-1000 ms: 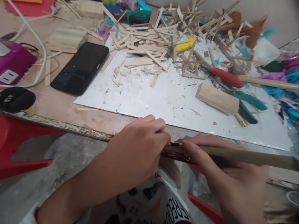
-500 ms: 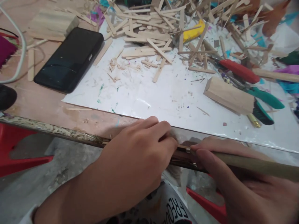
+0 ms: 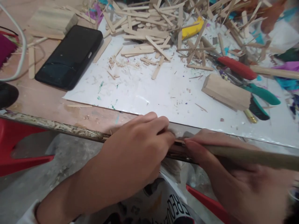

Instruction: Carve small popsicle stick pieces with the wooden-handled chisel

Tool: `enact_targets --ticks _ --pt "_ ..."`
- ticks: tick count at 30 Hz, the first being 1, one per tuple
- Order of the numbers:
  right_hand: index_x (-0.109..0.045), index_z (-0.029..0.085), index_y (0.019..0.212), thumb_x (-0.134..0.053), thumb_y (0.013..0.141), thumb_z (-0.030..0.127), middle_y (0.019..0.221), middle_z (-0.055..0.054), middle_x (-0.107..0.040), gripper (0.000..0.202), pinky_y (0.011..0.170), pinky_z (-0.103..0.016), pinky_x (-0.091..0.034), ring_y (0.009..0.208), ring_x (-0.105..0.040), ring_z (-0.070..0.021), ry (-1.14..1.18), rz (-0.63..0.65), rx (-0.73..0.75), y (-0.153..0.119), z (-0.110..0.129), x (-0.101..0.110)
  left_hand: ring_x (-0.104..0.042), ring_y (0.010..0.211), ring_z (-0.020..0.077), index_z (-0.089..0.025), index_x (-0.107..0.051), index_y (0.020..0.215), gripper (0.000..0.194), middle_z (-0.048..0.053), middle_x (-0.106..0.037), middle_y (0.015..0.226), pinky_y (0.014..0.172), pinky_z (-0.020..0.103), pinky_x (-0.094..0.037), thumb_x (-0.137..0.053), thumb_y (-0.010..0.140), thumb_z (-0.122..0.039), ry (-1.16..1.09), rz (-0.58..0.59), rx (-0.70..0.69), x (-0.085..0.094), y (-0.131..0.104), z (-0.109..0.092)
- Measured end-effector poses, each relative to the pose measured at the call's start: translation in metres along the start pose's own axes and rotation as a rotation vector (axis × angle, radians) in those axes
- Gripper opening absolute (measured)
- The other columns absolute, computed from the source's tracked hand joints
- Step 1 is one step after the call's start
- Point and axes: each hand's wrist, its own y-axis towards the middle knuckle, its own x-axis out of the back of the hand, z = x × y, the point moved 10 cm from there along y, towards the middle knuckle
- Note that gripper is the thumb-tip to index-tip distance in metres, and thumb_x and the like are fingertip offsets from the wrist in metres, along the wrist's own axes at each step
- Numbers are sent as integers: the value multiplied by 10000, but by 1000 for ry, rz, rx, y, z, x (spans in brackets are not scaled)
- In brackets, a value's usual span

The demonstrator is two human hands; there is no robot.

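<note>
At the table's near edge (image 3: 53,126), my left hand (image 3: 137,146) is closed with its knuckles up, pressing on a thin wooden strip (image 3: 106,136) whose end shows beside the wrist. Its fingertips are hidden. Just right of it, my right hand (image 3: 224,168) grips a long brown wooden handle (image 3: 252,157) between thumb and fingers. The tool's narrow tip points left, close to my left fingers and at the edge; its exact contact is too small to tell.
A black phone (image 3: 70,57) lies at left, by a wood block (image 3: 52,23). White sheeting (image 3: 140,84) bears piled craft sticks (image 3: 151,34), a yellow object (image 3: 192,28), another block (image 3: 226,91), red-handled (image 3: 238,67) and green-handled (image 3: 265,94) tools. Below are red plastic parts (image 3: 30,165).
My right hand has moved slightly left and up with the tool, its tip nearer my left fingers. The whole view has shifted a little; my left hand keeps its pose.
</note>
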Motion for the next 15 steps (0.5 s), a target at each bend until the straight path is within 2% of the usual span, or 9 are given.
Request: enact_targets --ticks 3,7,12,15 --pt "-858 398 879 -875 981 214 788 89 -828 211 589 -189 -632 638 -751 -120 -4 -121 -10 0 1 11 -628 1022 225 -202 -778 1063 256 5 -686 1059 975 384 -480 -611 1052 -8 0 -3 -3 0 0 -1" --pt "-879 369 890 -910 980 284 815 81 -847 127 651 -139 -633 684 -768 -102 -16 -198 -61 -3 -1 18 -614 1022 220 -204 -765 1062 270 2 -679 1055 1008 372 -481 -564 1097 -26 29 -33 -19 2 -1 -4" --pt "-889 388 900 -926 955 336 810 45 -829 85 660 -258 -671 713 -774 -176 6 -235 -159 -6 -7 20 -608 1019 222 -213 -732 1019 262 -1 -689 1066 970 391 -495 -575 1100 -20 48 -32 -25 2 1 -6" --pt "-872 397 857 -934 944 390 742 52 -778 107 590 -266 -632 615 -685 -162 -55 -233 -163 -5 -5 21 -609 1027 230 -211 -719 1011 280 8 -694 1058 956 400 -503 -555 1097 -1 59 -13 -24 2 1 -6"
